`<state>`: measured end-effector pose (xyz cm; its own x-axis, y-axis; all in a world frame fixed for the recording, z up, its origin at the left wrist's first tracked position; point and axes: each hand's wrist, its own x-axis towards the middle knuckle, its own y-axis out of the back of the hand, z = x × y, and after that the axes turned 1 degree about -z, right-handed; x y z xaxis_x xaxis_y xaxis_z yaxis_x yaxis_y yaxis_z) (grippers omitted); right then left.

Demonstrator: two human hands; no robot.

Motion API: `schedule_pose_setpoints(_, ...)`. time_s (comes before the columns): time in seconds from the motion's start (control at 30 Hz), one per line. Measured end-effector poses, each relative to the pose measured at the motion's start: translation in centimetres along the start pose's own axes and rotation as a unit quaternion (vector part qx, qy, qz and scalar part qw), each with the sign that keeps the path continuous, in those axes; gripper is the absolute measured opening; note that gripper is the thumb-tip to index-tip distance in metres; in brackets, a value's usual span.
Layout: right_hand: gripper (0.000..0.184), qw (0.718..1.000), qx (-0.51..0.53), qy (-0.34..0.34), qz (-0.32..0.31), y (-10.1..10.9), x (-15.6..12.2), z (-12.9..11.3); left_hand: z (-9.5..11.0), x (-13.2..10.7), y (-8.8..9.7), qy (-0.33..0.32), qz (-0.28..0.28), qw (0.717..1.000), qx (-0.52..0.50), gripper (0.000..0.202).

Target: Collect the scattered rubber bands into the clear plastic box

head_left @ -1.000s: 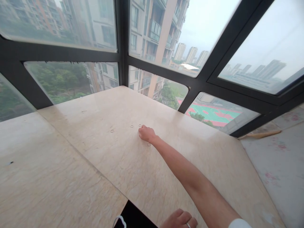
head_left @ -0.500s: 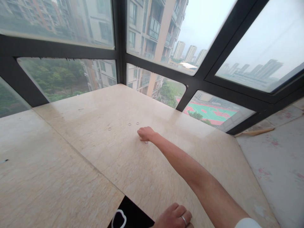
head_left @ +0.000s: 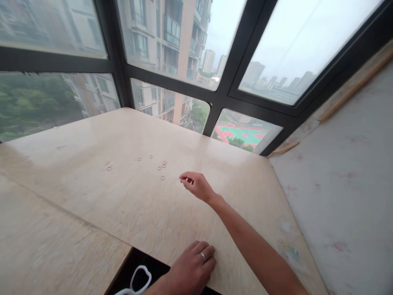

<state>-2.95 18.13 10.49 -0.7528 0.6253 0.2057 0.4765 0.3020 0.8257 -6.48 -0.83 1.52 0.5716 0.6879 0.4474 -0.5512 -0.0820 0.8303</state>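
Note:
My right hand [head_left: 196, 185] is over the beige marble-look ledge [head_left: 147, 213], thumb and fingertips pinched together. A tiny pale tip shows at the pinch; I cannot make out what it is. To its left several small thin rings lie loose: a dark ring [head_left: 162, 178] nearest, a reddish ring [head_left: 164, 166] touching another, and a ring [head_left: 109, 168] farther left. Close to me, my left hand [head_left: 193, 264] rests on the ledge near its front edge, fingers curled under and a silver ring [head_left: 203, 256] on one finger. Anything inside it is hidden.
A white heart-shaped loop [head_left: 141, 278] is over a dark area [head_left: 135, 260] at the bottom, beside my left wrist. Dark window frames [head_left: 118, 61] bound the ledge at the back. A papered wall [head_left: 337, 184] stands on the right. A seam crosses the ledge on the left.
My right hand has lifted from among the rings and moved right over the ledge, showing several rings it was covering. My left hand has come further into view. The camera has turned right.

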Motion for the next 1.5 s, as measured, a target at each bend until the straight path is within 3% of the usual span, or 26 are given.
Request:
schedule_pose_setpoints(0.2, 0.020, 0.965, 0.198, -0.074, 0.156, 3.0, -11.7, 2.2, 0.1, 0.3, 0.6, 0.002, 0.004, 1.000, -0.001, 0.032)
schedule_pose_setpoints(0.43, 0.018, 0.929, 0.145, -0.193, 0.279, 6.9, -25.6, 3.2, -0.8, -0.3, 0.0, -0.032, 0.022, 0.998, 0.048, 0.031)
schedule_pose_setpoints(0.6, 0.022, 0.898, 0.085, -0.269, 0.337, 8.8, -32.1, 4.5, -1.3, -0.7, -0.6, -0.035, 0.009, 0.998, 0.060, 0.028)
schedule_pose_setpoints(0.73, 0.030, 0.889, 0.028, -0.326, 0.320, 9.4, -34.6, 5.4, -1.4, -0.6, -0.7, -0.030, 0.017, 0.998, 0.062, 0.027)
schedule_pose_setpoints(0.93, 0.034, 0.885, -0.025, -0.350, 0.306, 9.3, -35.8, 6.3, -1.2, -0.7, -0.7, -0.032, 0.016, 0.997, 0.076, 0.028)
schedule_pose_setpoints(1.5, 0.025, 0.917, -0.060, -0.294, 0.262, 8.9, -37.1, 8.9, -1.6, -1.3, -1.2, -0.021, -0.003, 0.997, 0.077, 0.030)
